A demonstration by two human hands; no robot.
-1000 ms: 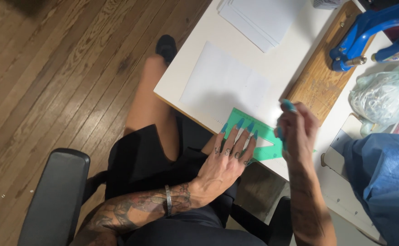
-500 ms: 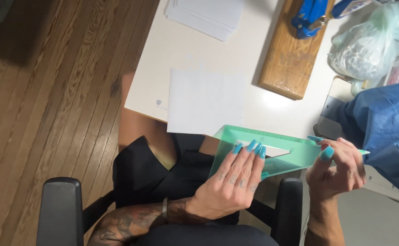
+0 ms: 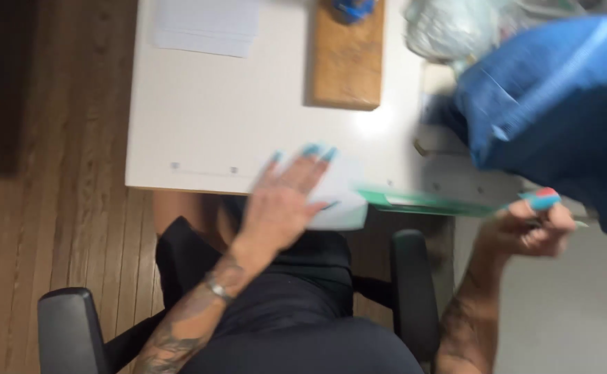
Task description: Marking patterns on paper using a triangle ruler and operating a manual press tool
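Note:
My left hand (image 3: 286,197) lies flat with its fingers spread on a white sheet of paper (image 3: 345,204) that hangs over the front edge of the white table (image 3: 199,125). My right hand (image 3: 528,225) is to the right, off the table's edge, closed around the end of a thin green sheet (image 3: 428,202), which is seen nearly edge-on and level. A thin pen-like thing sticks out of that fist to the right. The view is blurred.
A wooden board (image 3: 345,66) with a blue tool (image 3: 352,8) lies at the back of the table. A stack of white paper (image 3: 206,28) is at the back left. A plastic bag (image 3: 449,31) and blue cloth (image 3: 559,97) are on the right. Black chair armrests (image 3: 414,291) flank my lap.
My left hand has left the green sheet and now rests on the white paper. My right hand has drawn the green sheet to the right. The view has swung.

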